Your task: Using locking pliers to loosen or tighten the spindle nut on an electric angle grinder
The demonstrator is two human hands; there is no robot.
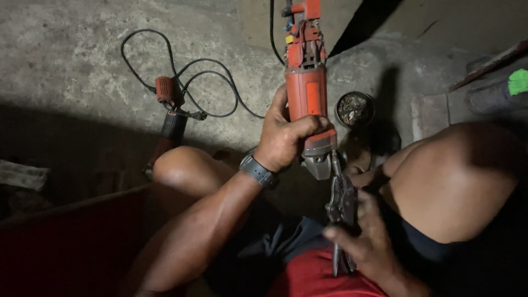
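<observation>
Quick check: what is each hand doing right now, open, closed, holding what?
Left hand: closed around the body of the red power tool.
Right hand: closed on the handles of the locking pliers.

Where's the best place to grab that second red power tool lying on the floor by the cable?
Probably the dark barrel of the second power tool, taken from above. It lies flat on the concrete floor, its red end meets the looped cable, and the barrel's sides look free.
</observation>
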